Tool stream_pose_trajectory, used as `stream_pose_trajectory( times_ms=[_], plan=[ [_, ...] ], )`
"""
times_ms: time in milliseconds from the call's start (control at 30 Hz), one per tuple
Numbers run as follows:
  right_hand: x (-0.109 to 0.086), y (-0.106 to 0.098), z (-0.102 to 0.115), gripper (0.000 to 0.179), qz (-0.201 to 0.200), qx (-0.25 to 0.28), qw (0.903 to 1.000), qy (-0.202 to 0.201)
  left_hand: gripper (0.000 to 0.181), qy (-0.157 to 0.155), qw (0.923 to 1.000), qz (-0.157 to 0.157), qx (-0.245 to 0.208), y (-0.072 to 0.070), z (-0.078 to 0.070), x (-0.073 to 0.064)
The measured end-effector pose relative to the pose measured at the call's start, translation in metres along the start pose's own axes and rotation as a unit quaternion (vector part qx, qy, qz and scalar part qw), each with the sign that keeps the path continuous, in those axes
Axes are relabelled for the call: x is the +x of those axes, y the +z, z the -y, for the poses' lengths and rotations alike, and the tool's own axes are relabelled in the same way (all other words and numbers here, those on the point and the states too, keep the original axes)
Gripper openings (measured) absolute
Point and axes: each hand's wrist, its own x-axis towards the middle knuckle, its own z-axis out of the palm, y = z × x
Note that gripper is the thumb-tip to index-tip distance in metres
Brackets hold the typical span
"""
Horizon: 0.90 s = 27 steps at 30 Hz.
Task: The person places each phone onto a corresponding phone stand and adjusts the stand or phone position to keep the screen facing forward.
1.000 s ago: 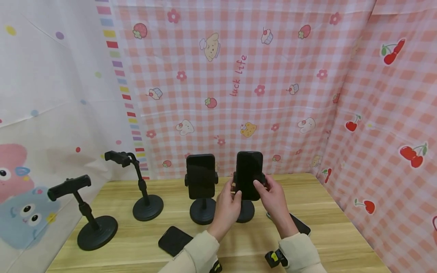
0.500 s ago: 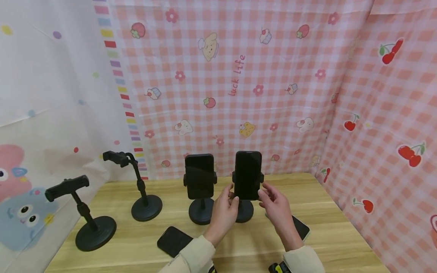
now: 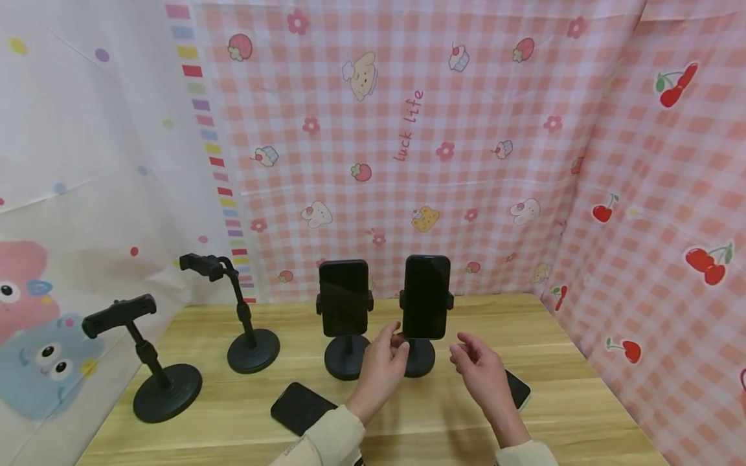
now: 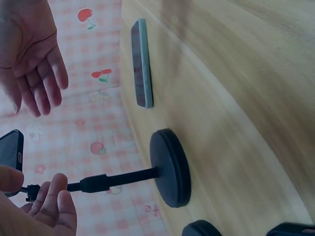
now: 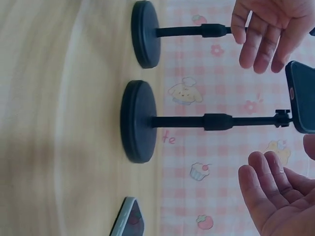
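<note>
A black phone [image 3: 427, 296] stands upright in the clamp of a black phone stand [image 3: 421, 359]. Just left of the stand's pole is my left hand [image 3: 381, 370], fingers relaxed and loosely bent, near the phone's lower corner. My right hand [image 3: 482, 378] hovers to the right of the phone, apart from it, with nothing in its fingers. Both palms face each other in the right wrist view, where the stand's pole [image 5: 184, 122] runs between the left hand [image 5: 270, 29] and the right hand [image 5: 283, 196]. A second phone [image 3: 344, 298] sits upright in the stand beside it.
Two phone stands with bare clamps [image 3: 119, 315] [image 3: 204, 265] stand at the left. One phone [image 3: 300, 408] lies on the wooden table [image 3: 431, 433] by my left sleeve; another phone [image 3: 518, 390] lies partly behind my right hand. Patterned cloth [image 3: 408, 162] hangs behind the table.
My right hand has let go of the phone and drawn back down and to the right. The left hand has eased off the phone's side and sits slightly lower. The phone stays upright in the clamp.
</note>
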Motion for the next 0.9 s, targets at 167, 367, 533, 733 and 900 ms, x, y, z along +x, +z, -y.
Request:
stream_pose_trajectory(
  times_ms=[167, 367, 533, 733, 900],
  plan=[
    [-0.002, -0.003, -0.008, 0.042, -0.004, -0.05, 0.9987, -0.001, 0.039, 0.0, 0.9992, 0.017, 0.036, -0.002, 0.007, -0.006],
    [-0.004, -0.007, -0.012, 0.043, -0.003, -0.114, 0.9934, -0.009, 0.033, 0.008, 0.9909, 0.068, 0.116, -0.005, 0.015, -0.014],
    [-0.006, -0.01, -0.014, 0.042, 0.002, -0.154, 0.9877, -0.028, 0.029, 0.017, 0.9724, 0.117, 0.201, -0.008, 0.018, -0.018],
    [-0.007, -0.014, -0.017, 0.04, 0.019, -0.204, 0.978, -0.041, 0.027, 0.033, 0.9392, 0.159, 0.302, -0.011, 0.017, -0.022],
    [-0.009, -0.015, -0.02, 0.039, 0.041, -0.241, 0.9685, -0.044, 0.023, 0.035, 0.9042, 0.193, 0.379, -0.014, 0.018, -0.027]
  ],
)
